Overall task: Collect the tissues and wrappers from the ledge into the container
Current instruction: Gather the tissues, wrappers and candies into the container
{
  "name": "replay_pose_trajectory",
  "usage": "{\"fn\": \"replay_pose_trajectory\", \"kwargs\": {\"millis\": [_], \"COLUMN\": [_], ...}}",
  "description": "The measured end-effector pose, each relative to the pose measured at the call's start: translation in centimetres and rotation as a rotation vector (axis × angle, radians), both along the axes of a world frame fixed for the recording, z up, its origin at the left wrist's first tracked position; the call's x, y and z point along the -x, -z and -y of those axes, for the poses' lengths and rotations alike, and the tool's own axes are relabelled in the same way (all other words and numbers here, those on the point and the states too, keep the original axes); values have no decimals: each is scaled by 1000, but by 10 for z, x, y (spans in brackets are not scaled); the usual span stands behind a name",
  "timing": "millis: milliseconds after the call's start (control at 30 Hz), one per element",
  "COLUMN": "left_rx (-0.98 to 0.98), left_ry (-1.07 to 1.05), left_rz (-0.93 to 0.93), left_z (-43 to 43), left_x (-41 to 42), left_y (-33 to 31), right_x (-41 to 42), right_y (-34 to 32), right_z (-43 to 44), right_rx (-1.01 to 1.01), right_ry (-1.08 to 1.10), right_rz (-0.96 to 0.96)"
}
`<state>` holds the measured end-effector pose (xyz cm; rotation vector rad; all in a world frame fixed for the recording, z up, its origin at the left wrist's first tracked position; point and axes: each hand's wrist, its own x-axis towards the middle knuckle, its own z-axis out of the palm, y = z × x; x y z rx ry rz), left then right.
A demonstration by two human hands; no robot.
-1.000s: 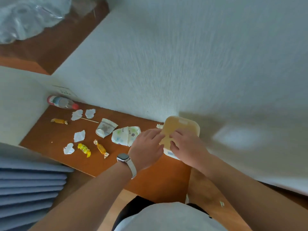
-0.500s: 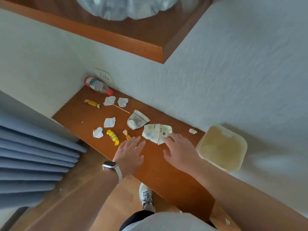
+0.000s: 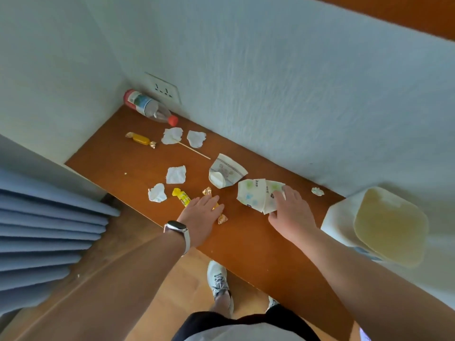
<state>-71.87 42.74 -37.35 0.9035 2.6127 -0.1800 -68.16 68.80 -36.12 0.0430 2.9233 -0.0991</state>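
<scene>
Tissues (image 3: 176,174) and wrappers (image 3: 182,196) lie scattered on the ledge (image 3: 118,163), all left of the container (image 3: 339,222).
Left hand (image 3: 200,215) lies flat, fingers straight, over a gold-foil sweet (image 3: 222,219); right hand (image 3: 290,212) rests straight fingers on a soft printed tissue packet (image 3: 254,195), nearer the container. Farther from it: a squashed paper cup (image 3: 225,173), crumpled white paper, a glossy yellow wrapper, a thin stick (image 3: 194,150), a clear plastic bottle (image 3: 147,107). The container is a rounded-square white tub, yellowish inside. Smooth orange-brown wood, textured white wall (image 3: 295,82), pleated blue curtain (image 3: 37,230).
</scene>
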Motion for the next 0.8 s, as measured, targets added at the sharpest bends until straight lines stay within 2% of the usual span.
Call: {"fn": "replay_pose_trajectory", "kwargs": {"millis": [200,467,800], "left_rx": [-52,-106,-354], "left_ry": [51,76,3], "left_rz": [-66,-93,-125], "left_z": [3,-1,-22], "left_x": [9,14,0], "left_y": [9,8,-17], "right_x": [14,11,-15], "right_y": [13,8,-17], "right_z": [-1,-7,-8], "right_rx": [-29,-57,13], "right_ry": [33,-29,29], "right_rz": [38,-21,-137]}}
